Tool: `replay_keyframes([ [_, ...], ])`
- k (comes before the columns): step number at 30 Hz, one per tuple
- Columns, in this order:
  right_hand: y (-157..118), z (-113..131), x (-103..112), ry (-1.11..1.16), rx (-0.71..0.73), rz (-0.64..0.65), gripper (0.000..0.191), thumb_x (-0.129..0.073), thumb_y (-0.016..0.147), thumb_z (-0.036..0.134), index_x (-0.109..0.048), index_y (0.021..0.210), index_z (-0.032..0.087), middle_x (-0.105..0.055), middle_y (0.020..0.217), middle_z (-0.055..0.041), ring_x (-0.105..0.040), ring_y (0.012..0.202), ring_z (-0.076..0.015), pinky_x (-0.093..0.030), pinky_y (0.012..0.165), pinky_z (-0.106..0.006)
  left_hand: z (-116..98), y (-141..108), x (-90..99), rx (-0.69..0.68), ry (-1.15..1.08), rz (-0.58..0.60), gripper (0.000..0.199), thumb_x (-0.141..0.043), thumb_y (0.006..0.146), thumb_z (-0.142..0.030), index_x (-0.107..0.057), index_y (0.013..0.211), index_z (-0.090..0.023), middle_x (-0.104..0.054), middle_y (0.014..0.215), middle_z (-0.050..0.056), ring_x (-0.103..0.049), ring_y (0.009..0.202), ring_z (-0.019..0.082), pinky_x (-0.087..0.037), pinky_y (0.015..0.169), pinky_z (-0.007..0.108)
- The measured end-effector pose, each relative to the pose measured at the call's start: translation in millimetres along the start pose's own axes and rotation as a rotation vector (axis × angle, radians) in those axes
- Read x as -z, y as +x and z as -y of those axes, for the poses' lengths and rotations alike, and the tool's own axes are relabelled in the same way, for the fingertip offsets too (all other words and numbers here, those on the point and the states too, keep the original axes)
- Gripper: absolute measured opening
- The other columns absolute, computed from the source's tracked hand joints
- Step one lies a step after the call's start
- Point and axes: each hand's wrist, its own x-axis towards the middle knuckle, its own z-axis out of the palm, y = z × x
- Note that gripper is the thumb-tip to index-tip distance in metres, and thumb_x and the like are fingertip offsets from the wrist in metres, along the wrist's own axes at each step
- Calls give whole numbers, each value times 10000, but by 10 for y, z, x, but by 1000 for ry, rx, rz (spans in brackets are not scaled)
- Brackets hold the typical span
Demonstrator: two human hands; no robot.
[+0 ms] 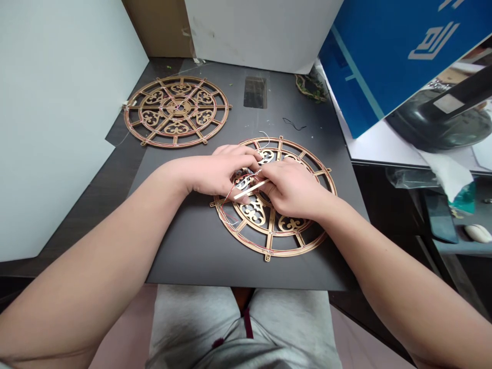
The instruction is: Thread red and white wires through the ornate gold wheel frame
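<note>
On dark board (184, 241): wheel (271, 224), lying flat. In right hand (295, 188): white stick (249, 191), pinched between the fingers, tip pointing left. Over the same wheel: left hand (217, 171), fingers bent beside red wire (231, 190) — cannot tell whether grasping it. Farther back, to the left: second wheel (185, 108) — flat, clear of the first.

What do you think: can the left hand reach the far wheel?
Probably yes: nothing stands between the left hand and the far wheel, though it must first leave the near wheel.
</note>
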Motion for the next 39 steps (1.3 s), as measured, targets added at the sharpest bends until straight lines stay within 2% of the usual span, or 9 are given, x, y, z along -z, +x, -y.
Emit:
replay_keyframes([
  [17,-1,3,-30,-36,30,-58,77,-448,899,181,-517,863,179,-651,815,-62,-582,785,-222,-273,741,-343,-8,15,-1,9,-1,2,695,-761,789,-558,-580,1395,-270,-319,1693,38,-184,1600,343,-176,1317,521],
  [33,30,35,-16,-39,-25,-10,77,-478,909,162,-544,871,177,-668,854,-51,-619,841,-233,-285,768,-349,-16,25,-3,23,18,3,788,-748,762,-661,-557,1419,-270,-314,1701,54,-187,1604,355,-184,1315,520],
  [39,46,50,-11,-74,-39,4,102,-481,905,173,-583,901,170,-687,875,-58,-640,866,-249,-285,779,-361,-6,33,-22,13,1,-7,825,-776,742,-582,-515,1469,-292,-331,1688,56,-188,1601,359,-173,1316,521],
])
